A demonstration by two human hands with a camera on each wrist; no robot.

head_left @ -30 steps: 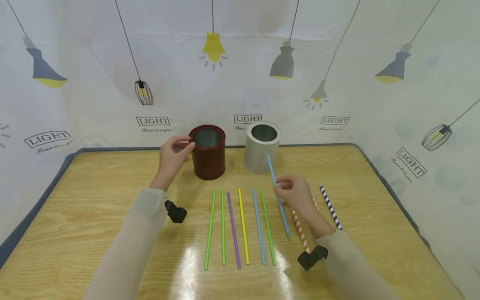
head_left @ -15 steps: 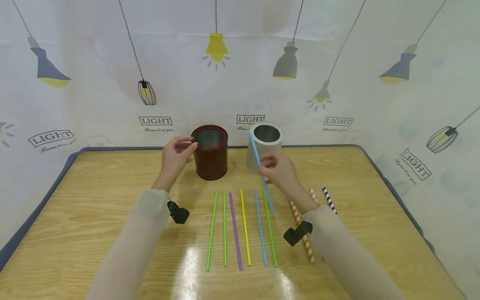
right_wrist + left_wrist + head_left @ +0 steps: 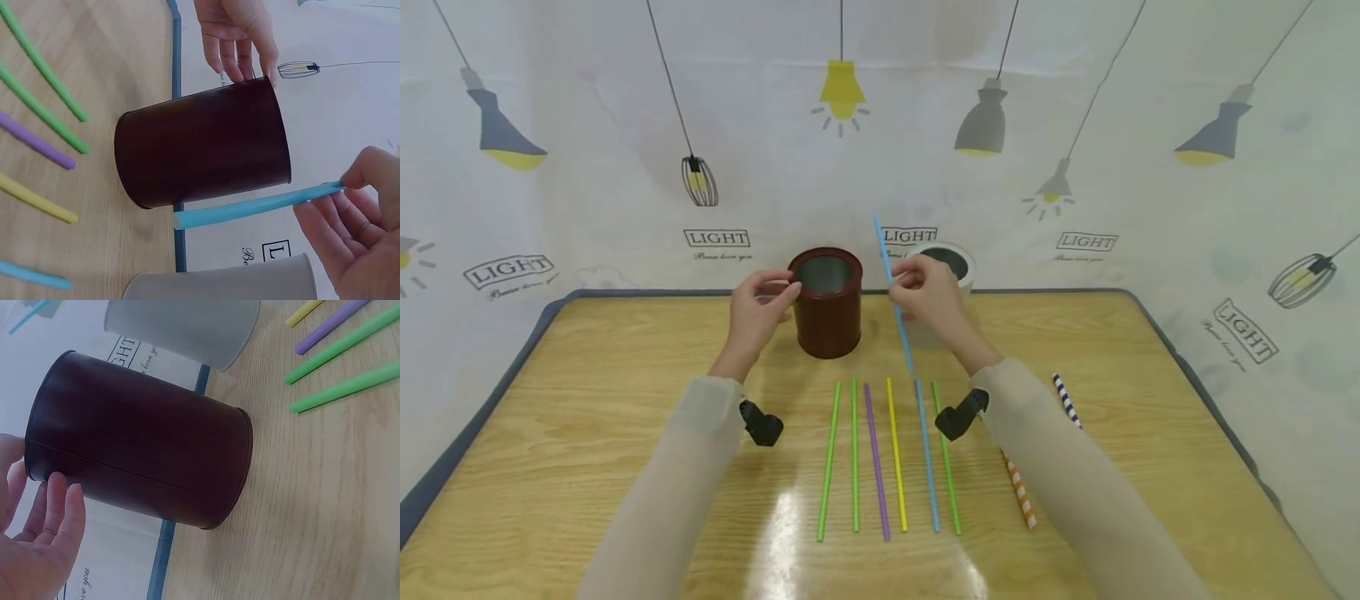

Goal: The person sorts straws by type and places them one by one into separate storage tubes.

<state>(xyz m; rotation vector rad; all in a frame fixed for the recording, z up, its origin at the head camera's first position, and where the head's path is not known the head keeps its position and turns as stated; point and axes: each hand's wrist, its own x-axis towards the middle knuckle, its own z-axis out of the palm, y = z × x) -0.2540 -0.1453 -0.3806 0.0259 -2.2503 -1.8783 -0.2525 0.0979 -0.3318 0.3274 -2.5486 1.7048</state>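
1. Currently, a light-blue straw [image 3: 882, 242] is pinched near its middle between the thumb and fingertips of the right hand [image 3: 928, 292]. It is held tilted, clear of the tabletop [image 3: 625, 417], between the two canisters.
2. The rim of the dark red canister [image 3: 829, 325] is touched by the left hand [image 3: 756, 308], its fingers loosely spread; whether the rim is actually gripped cannot be told.
3. The white canister [image 3: 225, 287] is partly hidden behind the right hand in the head view.
4. Nearer the person, three green straws [image 3: 829, 458], a purple straw [image 3: 876, 462], a yellow straw [image 3: 897, 458] and a second blue straw [image 3: 927, 458] are laid in a row. To the right, an orange-and-white straw [image 3: 1019, 492], partly covered by the sleeve [image 3: 1060, 467], and a navy-and-white straw [image 3: 1067, 402] are seen.
5. The held straw might be swung or dropped, so little of it being gripped; its low end might be knocked against the red wall if moved leftward unlifted. The red canister could be tipped by sideways pressure.
6. In the head view, the held straw's lower end seems almost met by the second blue straw; in the right wrist view, they are shown well apart. The canisters' openings are shown only from the head.
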